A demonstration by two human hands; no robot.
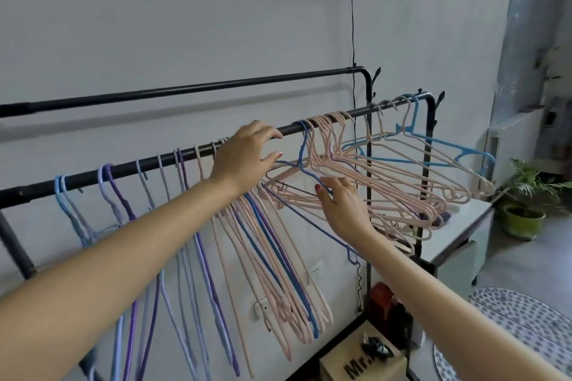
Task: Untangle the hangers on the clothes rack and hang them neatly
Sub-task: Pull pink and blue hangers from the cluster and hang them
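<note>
Head view: we see 2 bare hands working a tangle of hangers on the front rail [173,156] of a black clothes rack. The left hand [244,158] rests over the rail with fingers spread and loosely bent; we cannot tell whether it grips anything. The right hand [342,204], just below the rail, pinches the wire of a dark blue hanger [301,158] whose hook sits on the rail beside a bunched cluster of pink hangers [387,182].

We judge the step in hand to be freeing that blue hanger from the pink cluster. The next move likely calls for lifting its hook clear of the rail and threading its frame out without dragging its neighbours along.

Left of the left hand, purple and pale blue hangers [123,201] hang along the rail, some slanting. At the rail's far right end hangs a light blue hanger [433,139].

Behind the rail runs a second, bare back rail [185,90] against a white wall. Below the rail's right end stand a white surface [455,232], a cardboard box [365,359], a potted plant [523,213] and a spotted rug [526,325] on the floor.
</note>
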